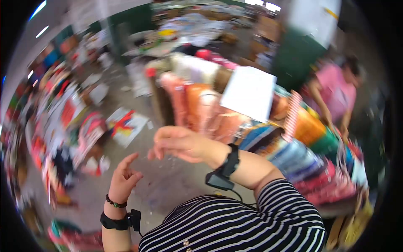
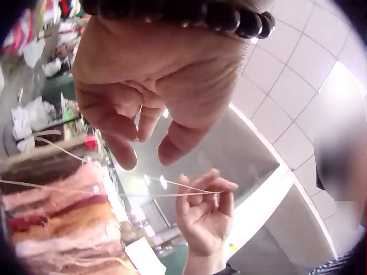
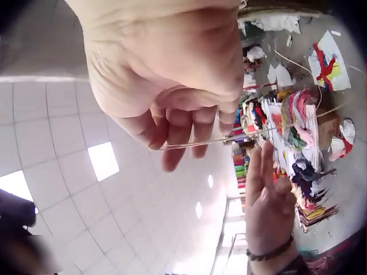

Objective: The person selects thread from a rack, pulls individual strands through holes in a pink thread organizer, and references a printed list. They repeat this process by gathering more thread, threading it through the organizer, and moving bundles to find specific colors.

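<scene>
Fingers of my right hand curl round thread, likely hooking it taut; left hand open beside it, fingers straight, holding nothing.

Thread: thin, pale, matt fibre. Bracelet: dark beads, glossy, smooth. Top, near: striped knit cloth, matt. Cloth rolls, far: fuzzy pile, soft-looking. Sheet on them: white paper/card, matt, smooth. Floor: grey concrete, rough, dull.
</scene>
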Motion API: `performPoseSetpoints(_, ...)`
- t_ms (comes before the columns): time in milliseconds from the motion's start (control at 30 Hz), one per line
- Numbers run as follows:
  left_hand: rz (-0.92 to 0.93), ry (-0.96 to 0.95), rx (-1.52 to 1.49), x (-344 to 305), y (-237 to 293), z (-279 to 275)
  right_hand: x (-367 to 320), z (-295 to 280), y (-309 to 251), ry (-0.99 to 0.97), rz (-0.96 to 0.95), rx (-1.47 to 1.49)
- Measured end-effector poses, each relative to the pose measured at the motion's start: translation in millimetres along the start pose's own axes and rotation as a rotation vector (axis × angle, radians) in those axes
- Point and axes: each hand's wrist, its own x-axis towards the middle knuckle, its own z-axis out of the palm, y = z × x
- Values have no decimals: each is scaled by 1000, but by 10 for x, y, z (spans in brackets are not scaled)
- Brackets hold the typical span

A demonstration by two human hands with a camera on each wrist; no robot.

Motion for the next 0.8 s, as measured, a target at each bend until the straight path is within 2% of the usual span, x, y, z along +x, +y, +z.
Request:
performPoseSetpoints(67, -11, -183, 30, 456, 41, 471, -468, -235, -264, 93, 40, 179)
performPoseSetpoints(200, -66, -450, 22, 1008, -69, 1156, -1821, -524, -615, 489, -20, 90)
performPoseSetpoints(267, -93, -540, 34, 1196, -66, 1503, -2604, -511, -677, 824, -4, 43)
performPoseSetpoints(333, -135, -623, 64, 1360, -51, 1862, -3241, -399, -801, 1320, 19, -167)
performPoseSetpoints(400, -146, -735, 56, 1474, 54, 2277, -3907, -536, -824, 1614, -56, -335)
performPoseSetpoints(500, -178, -880, -31, 1592, 231, 3031, -4171, -721, -938, 1674, -220, -646)
performPoseSetpoints(600, -235, -943, -180, 1641, 400, 3833, -4162, -1058, -945, 1503, -21, -967)
performPoseSetpoints(700, -286, -906, -308, 1719, 407, 4514, -4025, -1343, -960, 1429, 173, -1027)
performPoseSetpoints(800, -300, -817, -300, 1823, 343, 4893, -4049, -1535, -1010, 1433, 216, -1086)
